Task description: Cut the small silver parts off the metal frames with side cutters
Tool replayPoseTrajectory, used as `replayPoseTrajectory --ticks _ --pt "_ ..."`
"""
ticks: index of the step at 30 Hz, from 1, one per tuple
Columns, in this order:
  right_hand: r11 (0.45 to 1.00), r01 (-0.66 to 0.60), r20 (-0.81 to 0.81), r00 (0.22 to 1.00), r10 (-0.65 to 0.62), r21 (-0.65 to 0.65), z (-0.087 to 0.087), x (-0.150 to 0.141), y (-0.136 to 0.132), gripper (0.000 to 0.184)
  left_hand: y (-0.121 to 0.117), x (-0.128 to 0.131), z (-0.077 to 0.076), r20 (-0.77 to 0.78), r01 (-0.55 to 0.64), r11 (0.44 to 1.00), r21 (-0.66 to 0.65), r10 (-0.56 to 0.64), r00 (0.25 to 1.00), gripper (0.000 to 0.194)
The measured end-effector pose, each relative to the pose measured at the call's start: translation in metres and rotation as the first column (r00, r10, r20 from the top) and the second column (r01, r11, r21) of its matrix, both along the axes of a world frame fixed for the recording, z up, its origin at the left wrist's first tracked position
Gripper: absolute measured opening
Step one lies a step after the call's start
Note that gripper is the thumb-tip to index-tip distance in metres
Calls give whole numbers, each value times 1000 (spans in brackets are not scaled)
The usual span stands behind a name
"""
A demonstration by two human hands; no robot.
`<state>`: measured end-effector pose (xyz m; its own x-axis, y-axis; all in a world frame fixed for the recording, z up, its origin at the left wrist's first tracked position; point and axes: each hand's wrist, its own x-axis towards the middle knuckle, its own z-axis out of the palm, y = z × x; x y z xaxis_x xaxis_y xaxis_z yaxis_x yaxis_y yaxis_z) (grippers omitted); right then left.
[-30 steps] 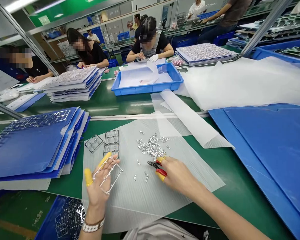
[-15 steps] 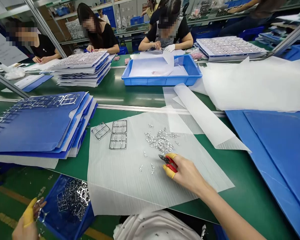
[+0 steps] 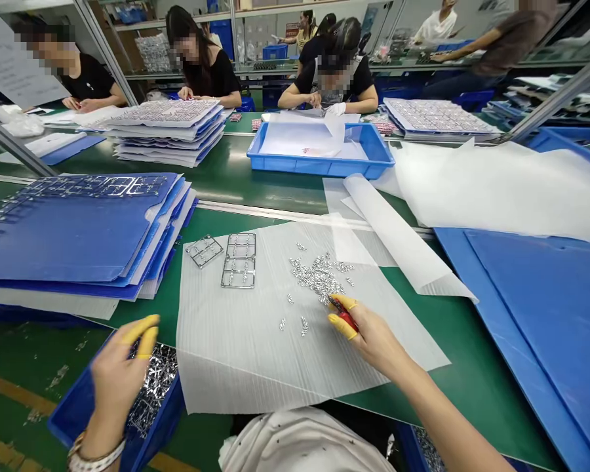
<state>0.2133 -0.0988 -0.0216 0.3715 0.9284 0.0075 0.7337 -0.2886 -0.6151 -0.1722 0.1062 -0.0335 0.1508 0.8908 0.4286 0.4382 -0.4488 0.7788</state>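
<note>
My right hand (image 3: pixel 371 341), its fingertips in yellow finger cots, is shut on a pair of red-handled side cutters (image 3: pixel 345 316). The cutter tips sit at the edge of a heap of small silver metal parts (image 3: pixel 317 275) on a ribbed white plastic sheet (image 3: pixel 246 354). My left hand (image 3: pixel 118 380), also wearing yellow cots, hangs over a blue bin (image 3: pixel 164 410) of metal scrap frames (image 3: pixel 152 393), with nothing visible in it. Two metal lattice frames (image 3: pixel 238 261) and a smaller one (image 3: pixel 204 251) lie on the sheet.
A stack of blue folders (image 3: pixel 78 229) holding metal frames stands to the left. A blue tray (image 3: pixel 319 151) lined with white paper sits ahead. A blue board (image 3: pixel 535 314) lies to the right. Several co-workers sit across the green bench (image 3: pixel 236 177).
My left hand has moved from above the sheet down to the blue bin, and the metal frame it held no longer shows. My right hand has shifted slightly toward the heap.
</note>
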Motion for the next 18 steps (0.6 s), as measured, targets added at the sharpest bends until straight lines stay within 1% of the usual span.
replayPoseTrajectory --ticks 1,2,3,4,5,6,8,10,12,14,16,18 --pt "1000 -8 -12 1000 8 4 0 -3 0 31 -7 29 7 -83 193 980 56 -188 979 29" --pt "1000 -24 -19 1000 24 3 0 -6 1 28 -14 58 12 -142 363 927 89 -349 926 28" --pt "999 -48 -22 999 48 -1 0 -10 1 25 -19 84 16 -209 527 846 82 -503 839 28" --pt "997 -82 -19 996 81 -6 0 -13 1 22 -24 108 17 -266 656 753 46 -624 735 29" --pt "992 -123 -13 992 123 -10 0 -16 1 21 -28 130 18 -309 737 675 12 -699 645 30" --pt "985 -170 -2 986 170 -11 0 -18 2 21 -31 148 16 -341 788 616 -7 -742 577 31" --pt "967 -257 37 966 257 -3 0 -21 4 26 -35 174 11 -398 843 537 -16 -777 488 33" --pt "945 -326 97 940 326 -15 1 -21 6 34 -37 188 5 -452 872 489 -24 -783 427 34" --pt "918 -395 155 904 397 -49 3 -21 10 41 -38 194 0 -503 884 465 -49 -776 381 35" --pt "880 -467 203 857 474 -87 5 -22 14 40 -38 194 -2 -538 882 465 -73 -763 358 32" --pt "849 -516 246 813 528 -117 5 -24 17 33 -37 193 -1 -556 872 481 -92 -751 356 27" --pt "835 -533 292 784 548 -134 3 -26 20 23 -37 192 1 -571 863 495 -101 -739 357 23"
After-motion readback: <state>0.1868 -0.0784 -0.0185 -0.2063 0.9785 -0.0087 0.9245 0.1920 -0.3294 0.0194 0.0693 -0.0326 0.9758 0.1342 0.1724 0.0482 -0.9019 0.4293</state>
